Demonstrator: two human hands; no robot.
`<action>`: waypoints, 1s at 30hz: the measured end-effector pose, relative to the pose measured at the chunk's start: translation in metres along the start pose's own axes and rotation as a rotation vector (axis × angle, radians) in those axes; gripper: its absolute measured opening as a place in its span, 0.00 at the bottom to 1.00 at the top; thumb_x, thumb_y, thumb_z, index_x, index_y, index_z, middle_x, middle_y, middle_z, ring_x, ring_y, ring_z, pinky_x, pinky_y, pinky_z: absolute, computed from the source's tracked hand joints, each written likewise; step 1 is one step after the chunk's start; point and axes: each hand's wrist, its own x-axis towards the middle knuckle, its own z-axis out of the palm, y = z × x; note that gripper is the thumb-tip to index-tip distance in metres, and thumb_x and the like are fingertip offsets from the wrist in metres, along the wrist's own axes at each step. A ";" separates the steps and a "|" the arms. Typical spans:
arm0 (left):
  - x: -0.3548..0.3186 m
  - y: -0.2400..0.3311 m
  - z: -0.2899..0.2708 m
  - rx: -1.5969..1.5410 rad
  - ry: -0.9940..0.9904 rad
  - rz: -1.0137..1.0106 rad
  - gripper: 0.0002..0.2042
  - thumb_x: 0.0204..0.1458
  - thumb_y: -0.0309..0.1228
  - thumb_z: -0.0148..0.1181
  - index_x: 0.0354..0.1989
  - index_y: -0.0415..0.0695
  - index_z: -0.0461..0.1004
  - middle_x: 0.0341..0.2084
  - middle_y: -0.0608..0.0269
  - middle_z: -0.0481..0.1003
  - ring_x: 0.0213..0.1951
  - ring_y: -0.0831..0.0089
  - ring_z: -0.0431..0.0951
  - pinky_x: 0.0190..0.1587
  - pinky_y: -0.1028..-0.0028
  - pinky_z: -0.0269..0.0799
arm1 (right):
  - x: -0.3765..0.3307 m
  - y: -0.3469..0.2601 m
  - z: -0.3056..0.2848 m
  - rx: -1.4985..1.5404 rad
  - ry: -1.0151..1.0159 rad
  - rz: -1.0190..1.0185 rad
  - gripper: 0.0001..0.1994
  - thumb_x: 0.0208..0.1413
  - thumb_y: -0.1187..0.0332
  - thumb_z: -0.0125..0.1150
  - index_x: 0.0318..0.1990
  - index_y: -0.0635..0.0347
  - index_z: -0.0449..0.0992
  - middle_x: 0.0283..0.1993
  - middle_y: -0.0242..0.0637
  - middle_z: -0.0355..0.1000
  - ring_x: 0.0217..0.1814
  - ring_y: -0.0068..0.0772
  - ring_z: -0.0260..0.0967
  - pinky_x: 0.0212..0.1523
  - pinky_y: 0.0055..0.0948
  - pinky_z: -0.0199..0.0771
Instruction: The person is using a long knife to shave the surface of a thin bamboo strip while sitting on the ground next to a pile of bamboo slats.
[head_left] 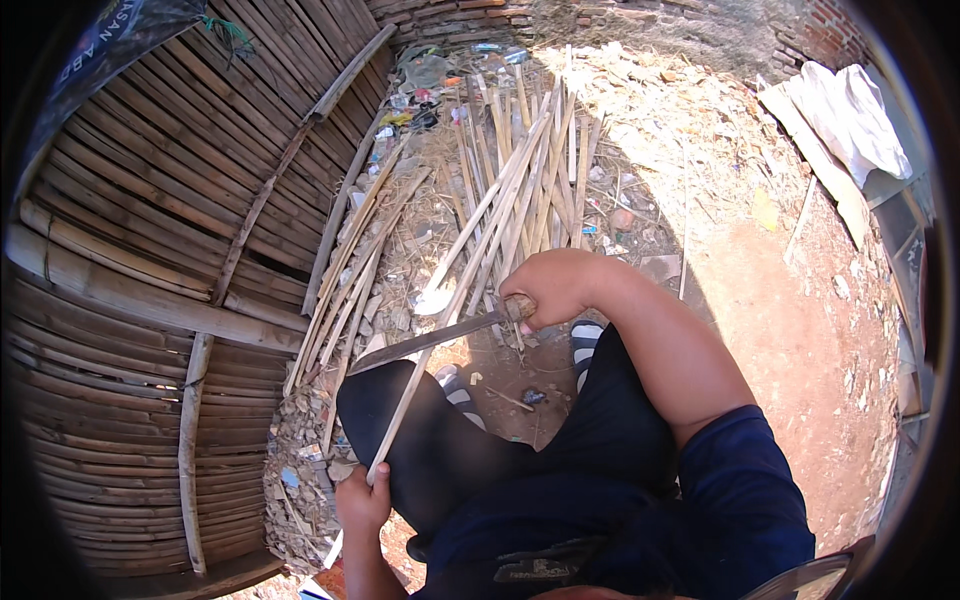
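A: Pale straw-yellow strip, and a dark grey blade on a brown handle.

B: Black trousers, navy shirt, and black-and-white striped sandals!

A: The ground is reddish-brown. The fence is weathered brown bamboo.

B: There's a white cloth top right, red brick wall behind, and tan split bamboo piled up.

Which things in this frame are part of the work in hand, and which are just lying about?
In use: bamboo strip held by the left hand; long knife held by the right hand.

Lying about: pile of bamboo strips, litter, white cloth, bamboo wall.
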 end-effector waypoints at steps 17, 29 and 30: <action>0.002 0.003 -0.003 -0.064 0.008 0.024 0.33 0.60 0.60 0.51 0.22 0.35 0.74 0.17 0.41 0.73 0.27 0.38 0.77 0.31 0.51 0.69 | -0.002 -0.006 -0.010 0.052 -0.141 0.069 0.34 0.48 0.54 0.72 0.59 0.67 0.72 0.53 0.57 0.75 0.57 0.55 0.72 0.57 0.44 0.71; 0.004 -0.003 0.004 -0.142 0.040 0.047 0.33 0.61 0.58 0.51 0.20 0.35 0.71 0.15 0.42 0.71 0.24 0.40 0.76 0.28 0.52 0.67 | -0.014 0.066 -0.028 0.387 0.363 0.496 0.31 0.51 0.55 0.71 0.58 0.64 0.73 0.51 0.52 0.75 0.50 0.49 0.75 0.52 0.41 0.73; 0.004 -0.001 0.004 -0.157 0.038 0.040 0.33 0.61 0.58 0.51 0.20 0.35 0.71 0.15 0.42 0.71 0.24 0.40 0.76 0.28 0.52 0.67 | -0.012 0.062 -0.027 0.308 0.282 0.424 0.34 0.51 0.55 0.70 0.61 0.67 0.70 0.55 0.54 0.73 0.54 0.51 0.74 0.56 0.42 0.72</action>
